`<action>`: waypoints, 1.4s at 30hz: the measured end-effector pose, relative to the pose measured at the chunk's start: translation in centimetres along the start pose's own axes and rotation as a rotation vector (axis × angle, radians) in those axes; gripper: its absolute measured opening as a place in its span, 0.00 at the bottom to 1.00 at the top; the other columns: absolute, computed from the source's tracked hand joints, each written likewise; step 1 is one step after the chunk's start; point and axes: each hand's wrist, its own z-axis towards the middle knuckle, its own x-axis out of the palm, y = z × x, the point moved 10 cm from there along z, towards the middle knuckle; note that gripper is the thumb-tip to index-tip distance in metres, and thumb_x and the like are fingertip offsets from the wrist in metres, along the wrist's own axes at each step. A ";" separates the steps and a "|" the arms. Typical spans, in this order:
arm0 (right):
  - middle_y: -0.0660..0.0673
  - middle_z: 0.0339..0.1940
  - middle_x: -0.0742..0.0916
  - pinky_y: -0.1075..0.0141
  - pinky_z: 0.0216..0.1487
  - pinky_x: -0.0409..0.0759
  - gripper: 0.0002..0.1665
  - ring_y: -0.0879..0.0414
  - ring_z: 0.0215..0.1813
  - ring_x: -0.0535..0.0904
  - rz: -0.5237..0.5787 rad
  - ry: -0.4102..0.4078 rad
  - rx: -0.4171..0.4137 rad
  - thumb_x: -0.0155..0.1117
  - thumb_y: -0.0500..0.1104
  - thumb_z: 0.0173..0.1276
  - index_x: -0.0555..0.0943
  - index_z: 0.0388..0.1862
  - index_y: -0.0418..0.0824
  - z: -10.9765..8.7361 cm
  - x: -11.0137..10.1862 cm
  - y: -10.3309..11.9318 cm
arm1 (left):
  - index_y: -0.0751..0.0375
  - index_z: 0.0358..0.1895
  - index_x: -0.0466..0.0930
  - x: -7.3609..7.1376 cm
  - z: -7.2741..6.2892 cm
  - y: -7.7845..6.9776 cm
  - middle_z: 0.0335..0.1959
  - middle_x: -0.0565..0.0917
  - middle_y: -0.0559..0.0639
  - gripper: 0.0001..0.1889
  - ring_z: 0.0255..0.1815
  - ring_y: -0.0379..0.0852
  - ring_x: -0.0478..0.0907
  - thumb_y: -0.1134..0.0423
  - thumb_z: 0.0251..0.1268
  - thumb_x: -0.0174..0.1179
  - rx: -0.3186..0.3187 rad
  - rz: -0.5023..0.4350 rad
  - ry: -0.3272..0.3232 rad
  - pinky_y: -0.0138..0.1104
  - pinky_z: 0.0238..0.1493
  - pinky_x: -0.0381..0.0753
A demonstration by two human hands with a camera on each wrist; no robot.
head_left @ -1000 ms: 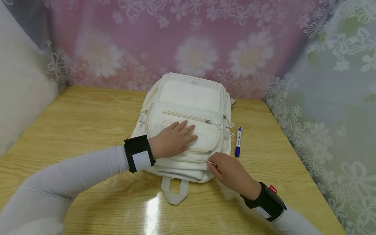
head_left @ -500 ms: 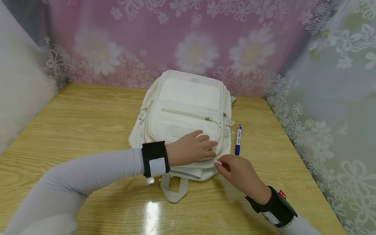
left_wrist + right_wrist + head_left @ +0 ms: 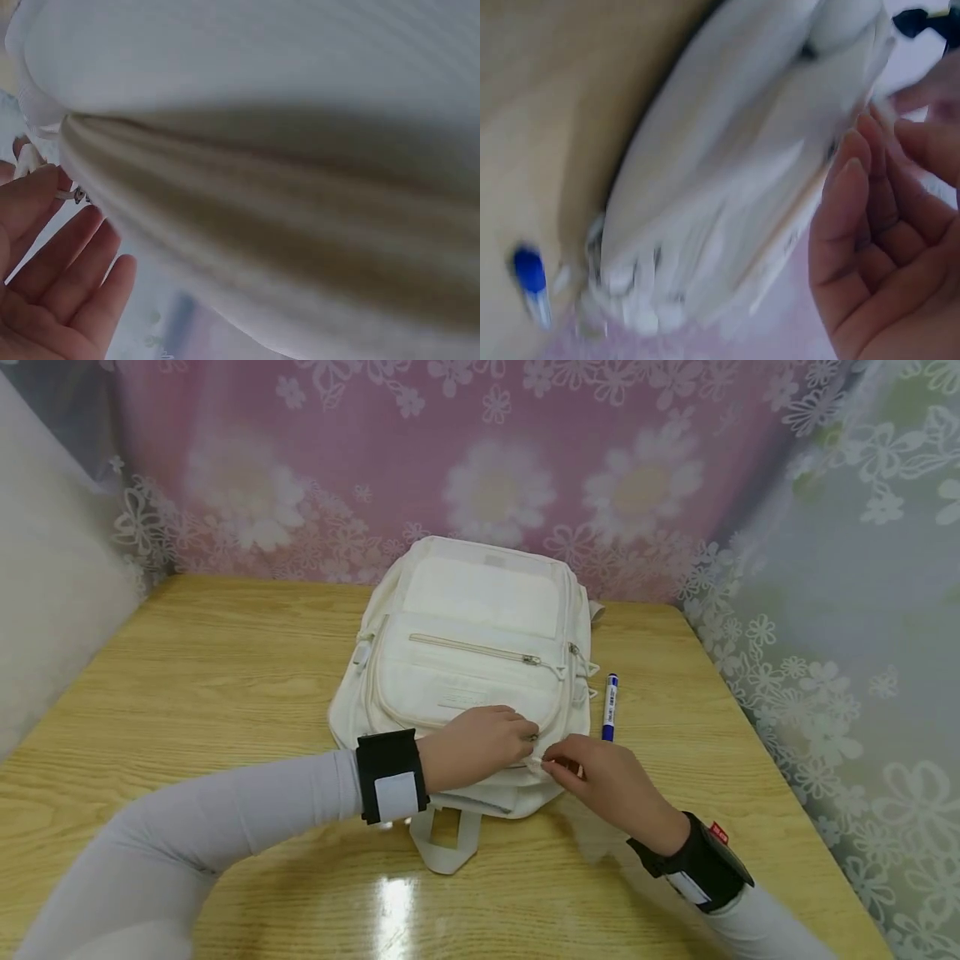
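Observation:
A cream backpack [image 3: 468, 672] lies on the table, its front pockets facing up. My left hand [image 3: 480, 745] reaches across the lower front pocket with its fingers bent at the right end of the seam. In the left wrist view, the thumb and a finger of this hand pinch a white zipper pull [image 3: 30, 159] beside a small metal slider [image 3: 79, 195], while the other fingers hang loosely. My right hand [image 3: 600, 777] meets it at the bag's lower right corner. Its thumb and fingertips [image 3: 853, 174] pinch the white pull there.
A blue-capped marker [image 3: 609, 706] lies on the wooden table [image 3: 247, 660] just right of the backpack. The bag's strap loop [image 3: 446, 852] extends towards me. A pink floral curtain [image 3: 495, 468] hangs behind, with pale curtains at both sides.
My left hand has slid right and down from the middle of the pocket to its right corner, and its spread fingers have bent. My right hand keeps pinching near that corner, having shifted slightly.

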 end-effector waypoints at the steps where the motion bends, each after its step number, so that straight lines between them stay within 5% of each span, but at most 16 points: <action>1: 0.55 0.27 0.82 0.74 0.25 0.71 0.04 0.67 0.27 0.73 -0.030 -0.025 -0.006 0.65 0.43 0.63 0.83 0.36 0.46 0.1 -0.5 -0.3 | 0.51 0.40 0.84 0.0 -0.1 0.1 0.46 0.80 0.42 0.07 0.45 0.38 0.78 0.63 0.64 0.57 -0.003 -0.012 -0.001 0.28 0.49 0.77; 7: 0.42 0.46 0.83 0.59 0.40 0.79 0.20 0.49 0.44 0.79 -0.236 -0.249 -0.164 0.70 0.34 0.54 0.80 0.48 0.38 0.9 -2.9 -1.3 | 0.51 0.45 0.82 0.2 -0.8 0.5 0.51 0.79 0.43 0.09 0.49 0.38 0.77 0.65 0.65 0.56 -0.014 -0.082 -0.017 0.27 0.42 0.80; 10: 0.39 0.62 0.76 0.49 0.55 0.75 0.33 0.42 0.63 0.71 -0.290 -0.198 -0.227 0.71 0.33 0.53 0.73 0.60 0.38 1.6 -1.5 -1.9 | 0.51 0.46 0.82 0.3 -1.0 0.5 0.50 0.79 0.43 0.10 0.48 0.37 0.78 0.65 0.64 0.57 -0.014 -0.093 -0.018 0.27 0.41 0.80; 13: 0.41 0.70 0.68 0.47 0.62 0.70 0.39 0.42 0.71 0.62 -0.340 -0.096 -0.242 0.68 0.34 0.57 0.65 0.68 0.41 1.8 0.6 -2.6 | 0.51 0.49 0.82 0.4 -1.3 0.7 0.55 0.79 0.46 0.12 0.54 0.40 0.77 0.65 0.64 0.57 -0.024 -0.099 0.011 0.29 0.45 0.81; 22: 0.41 0.73 0.65 0.48 0.65 0.68 0.39 0.44 0.72 0.62 -0.437 0.004 -0.220 0.63 0.36 0.63 0.61 0.71 0.42 1.8 2.3 -2.8 | 0.52 0.49 0.82 1.2 -5.2 3.6 0.60 0.76 0.53 0.14 0.62 0.48 0.73 0.69 0.63 0.57 -0.097 -0.240 0.037 0.35 0.55 0.78; 31: 0.42 0.73 0.64 0.47 0.66 0.65 0.40 0.43 0.72 0.62 -0.452 0.018 -0.172 0.62 0.32 0.62 0.60 0.72 0.43 2.2 2.6 -3.4 | 0.56 0.51 0.79 0.2 -10.8 7.4 0.56 0.79 0.55 0.17 0.57 0.49 0.77 0.69 0.56 0.62 -0.097 -0.143 -0.064 0.37 0.49 0.81; 37: 0.41 0.73 0.65 0.48 0.65 0.67 0.41 0.43 0.71 0.63 -0.484 0.007 -0.181 0.63 0.32 0.60 0.61 0.71 0.43 2.5 2.3 -3.2 | 0.51 0.48 0.80 -0.1 -12.4 9.3 0.53 0.81 0.52 0.18 0.54 0.48 0.79 0.68 0.53 0.66 -0.082 -0.110 -0.120 0.37 0.44 0.82; 42: 0.40 0.71 0.68 0.49 0.64 0.68 0.37 0.44 0.70 0.65 -0.479 -0.041 -0.197 0.66 0.37 0.60 0.65 0.69 0.42 2.6 1.7 -2.6 | 0.52 0.47 0.81 -0.7 -13.1 9.5 0.48 0.83 0.49 0.18 0.51 0.45 0.80 0.70 0.50 0.67 -0.059 -0.122 -0.184 0.36 0.43 0.82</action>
